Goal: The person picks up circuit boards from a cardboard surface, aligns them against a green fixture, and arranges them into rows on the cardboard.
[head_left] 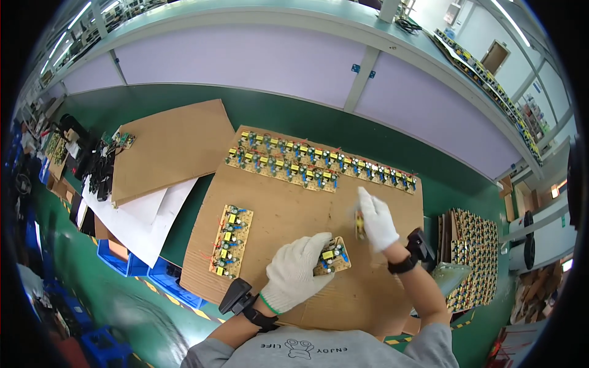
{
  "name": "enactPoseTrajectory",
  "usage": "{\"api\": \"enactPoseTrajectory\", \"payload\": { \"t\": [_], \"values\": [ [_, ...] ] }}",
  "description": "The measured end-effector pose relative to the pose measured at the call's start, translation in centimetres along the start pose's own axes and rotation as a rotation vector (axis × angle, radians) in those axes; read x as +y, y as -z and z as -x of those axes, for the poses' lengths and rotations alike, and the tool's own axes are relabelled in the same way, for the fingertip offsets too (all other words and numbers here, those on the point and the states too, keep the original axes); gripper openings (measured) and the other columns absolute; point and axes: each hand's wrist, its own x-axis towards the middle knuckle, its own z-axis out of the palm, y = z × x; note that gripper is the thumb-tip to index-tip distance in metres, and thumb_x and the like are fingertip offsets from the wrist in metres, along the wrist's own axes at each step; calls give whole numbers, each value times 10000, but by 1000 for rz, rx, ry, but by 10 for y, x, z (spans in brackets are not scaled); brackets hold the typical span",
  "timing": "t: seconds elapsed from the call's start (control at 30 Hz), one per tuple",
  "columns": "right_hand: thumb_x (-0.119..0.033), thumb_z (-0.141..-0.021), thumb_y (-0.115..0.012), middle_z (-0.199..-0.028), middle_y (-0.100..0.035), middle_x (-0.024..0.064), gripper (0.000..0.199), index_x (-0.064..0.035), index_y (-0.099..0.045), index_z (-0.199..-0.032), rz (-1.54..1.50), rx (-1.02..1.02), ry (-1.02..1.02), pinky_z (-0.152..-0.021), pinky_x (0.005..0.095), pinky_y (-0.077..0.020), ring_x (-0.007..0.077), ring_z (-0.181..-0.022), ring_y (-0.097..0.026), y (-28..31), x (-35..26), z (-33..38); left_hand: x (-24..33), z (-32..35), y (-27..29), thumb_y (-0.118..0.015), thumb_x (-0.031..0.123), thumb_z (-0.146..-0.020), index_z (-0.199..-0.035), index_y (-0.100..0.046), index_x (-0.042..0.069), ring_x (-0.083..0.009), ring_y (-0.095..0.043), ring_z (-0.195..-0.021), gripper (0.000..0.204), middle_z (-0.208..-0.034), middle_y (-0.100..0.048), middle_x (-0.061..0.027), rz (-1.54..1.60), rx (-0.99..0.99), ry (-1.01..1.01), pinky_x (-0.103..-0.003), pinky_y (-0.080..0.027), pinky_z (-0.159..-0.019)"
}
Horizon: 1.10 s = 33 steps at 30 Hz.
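My left hand [297,270], in a white knit glove, is closed on the left edge of a small circuit board [335,256] just above the cardboard sheet [288,208]. Yellow, blue and green parts stand up from that board. To its right is my right hand [377,221], also gloved and slightly blurred. A narrow piece of circuit board [359,224] shows along its left side, held in the fingers, most of it hidden by the glove. Left of my hands lies a strip of joined circuit boards [231,240] on the cardboard.
Rows of circuit boards [288,161] line the cardboard's far edge. At right stand stacked circuit boards [475,257]. Another cardboard sheet [172,150] and white paper [138,221] lie at left, near black cables [101,168]. Blue bins [169,285] sit below. A long bench [245,61] runs behind.
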Motion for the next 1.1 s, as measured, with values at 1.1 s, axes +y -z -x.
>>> {"api": "enactPoseTrajectory", "payload": {
  "t": [1.1],
  "values": [
    [-327, -1001, -433, -754, -638, 158, 412, 26, -624, -905, 83, -138, 277, -701, 395, -476, 306, -687, -588, -31, 2, 43, -2, 6, -19, -862, 242, -532, -1385, -337, -73, -290, -588, -867, 1050, -962, -593, -118, -325, 82, -126, -400, -459, -847]
  ]
}}
